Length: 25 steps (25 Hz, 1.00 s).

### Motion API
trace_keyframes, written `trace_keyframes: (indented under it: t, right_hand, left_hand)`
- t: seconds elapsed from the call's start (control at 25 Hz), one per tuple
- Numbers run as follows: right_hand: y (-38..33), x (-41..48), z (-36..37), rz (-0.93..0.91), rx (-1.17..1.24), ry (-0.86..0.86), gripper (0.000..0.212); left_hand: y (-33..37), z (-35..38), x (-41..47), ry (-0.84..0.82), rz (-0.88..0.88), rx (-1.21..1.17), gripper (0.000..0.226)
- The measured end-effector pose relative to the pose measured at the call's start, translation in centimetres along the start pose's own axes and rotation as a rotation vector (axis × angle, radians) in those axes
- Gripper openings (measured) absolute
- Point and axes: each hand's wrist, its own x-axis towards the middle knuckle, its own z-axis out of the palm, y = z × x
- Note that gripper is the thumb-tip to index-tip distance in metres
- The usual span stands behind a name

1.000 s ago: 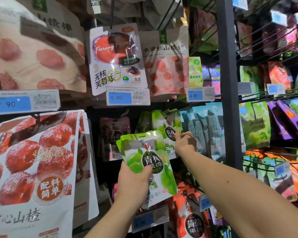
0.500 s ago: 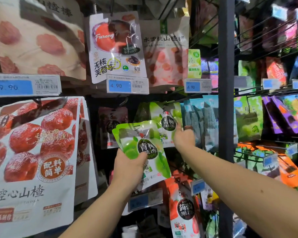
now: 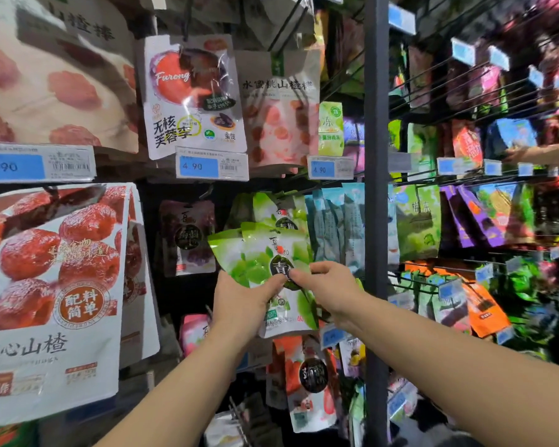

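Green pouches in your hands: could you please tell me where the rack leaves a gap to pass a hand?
A dark gap opens below the purple pouch, between the hawthorn bags and your left hand. Right of the grey post, packets crowd.

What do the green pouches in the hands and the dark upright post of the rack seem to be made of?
Green pouches: likely thin glossy plastic film; light sheen shows on them and their corners bend. Dark post: probably painted metal, matte, straight and rigid-looking, though blur leaves it open.
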Motion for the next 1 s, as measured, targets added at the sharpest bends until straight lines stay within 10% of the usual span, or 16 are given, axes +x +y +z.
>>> trace_keyframes:
  t: [1.0]
  right_hand:
    - [-4.0, 3.7, -4.4, -0.23, 0.163, 0.367, 0.038]
  left_hand:
    - [-0.3, -0.5, 0.4, -0.047, -0.061, 0.073, 0.015]
